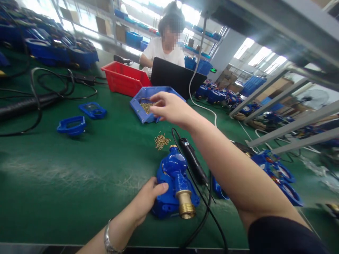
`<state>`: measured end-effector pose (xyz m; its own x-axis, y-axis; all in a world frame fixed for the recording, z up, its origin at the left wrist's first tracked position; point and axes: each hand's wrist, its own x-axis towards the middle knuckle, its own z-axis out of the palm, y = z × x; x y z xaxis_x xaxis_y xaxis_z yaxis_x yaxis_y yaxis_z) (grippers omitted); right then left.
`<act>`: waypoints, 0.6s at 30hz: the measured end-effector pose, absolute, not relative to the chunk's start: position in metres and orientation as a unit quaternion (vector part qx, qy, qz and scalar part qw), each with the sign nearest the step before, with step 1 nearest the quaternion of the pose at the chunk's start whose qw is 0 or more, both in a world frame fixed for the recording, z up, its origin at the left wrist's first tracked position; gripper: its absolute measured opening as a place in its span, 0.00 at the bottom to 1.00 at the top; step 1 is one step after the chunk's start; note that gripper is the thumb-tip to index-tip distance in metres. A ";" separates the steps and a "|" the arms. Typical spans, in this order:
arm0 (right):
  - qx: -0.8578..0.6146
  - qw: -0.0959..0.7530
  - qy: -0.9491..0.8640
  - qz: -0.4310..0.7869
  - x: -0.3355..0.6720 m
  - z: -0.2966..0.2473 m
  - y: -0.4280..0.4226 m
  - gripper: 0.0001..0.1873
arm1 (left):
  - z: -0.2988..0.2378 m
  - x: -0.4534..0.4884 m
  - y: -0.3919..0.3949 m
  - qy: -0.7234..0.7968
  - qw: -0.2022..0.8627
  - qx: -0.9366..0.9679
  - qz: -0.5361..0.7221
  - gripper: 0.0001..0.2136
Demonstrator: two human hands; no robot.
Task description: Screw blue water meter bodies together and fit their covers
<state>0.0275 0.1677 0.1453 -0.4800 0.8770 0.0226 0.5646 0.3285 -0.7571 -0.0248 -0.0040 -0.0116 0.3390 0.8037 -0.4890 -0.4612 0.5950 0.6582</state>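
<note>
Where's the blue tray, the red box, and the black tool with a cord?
Blue tray (138,110): head view, on its left wall.
Red box (124,83): head view, on its front wall.
Black tool (194,160): head view, on its handle.

red open-topped plastic bin (123,83) on table | flat black rectangular panel (174,74): just right of bin | person in white top (165,54): beyond bin | thick black cable (29,104): left of bin | thin white cord (202,38): right of bin

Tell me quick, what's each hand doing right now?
Left hand: closed on the blue-and-brass fitting.
Right hand: fingers bent at the blue tray of brass screws; open or pinching, can't tell.
</note>
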 end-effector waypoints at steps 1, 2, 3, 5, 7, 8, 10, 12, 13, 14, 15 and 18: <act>-0.490 0.178 -0.804 0.285 0.051 0.146 0.160 0.15 | -0.011 -0.024 -0.004 0.416 0.790 0.210 0.399 0.23; -0.538 0.127 -0.806 0.212 0.075 0.143 0.152 0.14 | -0.012 -0.024 -0.005 0.420 0.787 0.212 0.400 0.23; -0.570 0.102 -0.794 0.185 0.097 0.136 0.144 0.14 | -0.012 -0.023 -0.005 0.423 0.785 0.212 0.401 0.22; -0.616 0.055 -0.771 0.152 0.135 0.112 0.129 0.13 | -0.012 -0.022 -0.005 0.430 0.781 0.211 0.402 0.22; -0.655 0.014 -0.745 0.127 0.161 0.080 0.115 0.16 | -0.011 -0.020 -0.005 0.437 0.779 0.208 0.399 0.23; -0.672 -0.001 -0.731 0.117 0.169 0.064 0.109 0.19 | -0.010 -0.019 -0.005 0.440 0.778 0.206 0.398 0.24; -0.695 -0.017 -0.711 0.111 0.177 0.036 0.100 0.27 | -0.008 -0.016 -0.004 0.439 0.780 0.206 0.395 0.25; -0.706 -0.012 -0.699 0.114 0.180 0.015 0.096 0.32 | -0.005 -0.013 -0.003 0.436 0.782 0.212 0.392 0.25; -0.709 -0.003 -0.695 0.118 0.180 0.008 0.097 0.33 | -0.004 -0.011 -0.002 0.436 0.782 0.216 0.391 0.25; -0.710 0.011 -0.693 0.124 0.182 0.004 0.098 0.32 | -0.002 -0.009 -0.001 0.437 0.781 0.219 0.390 0.25; -0.711 0.027 -0.690 0.132 0.184 0.002 0.101 0.31 | -0.001 -0.007 0.000 0.439 0.779 0.221 0.390 0.25; -0.708 0.101 -0.679 0.166 0.197 0.012 0.111 0.29 | 0.002 -0.005 0.000 0.447 0.777 0.222 0.384 0.26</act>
<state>0.1972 0.1114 0.0116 0.0233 0.9950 -0.0974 0.9280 -0.0577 -0.3680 -0.0049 0.0005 0.0024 0.3063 0.7950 -0.5236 -0.3982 0.6066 0.6881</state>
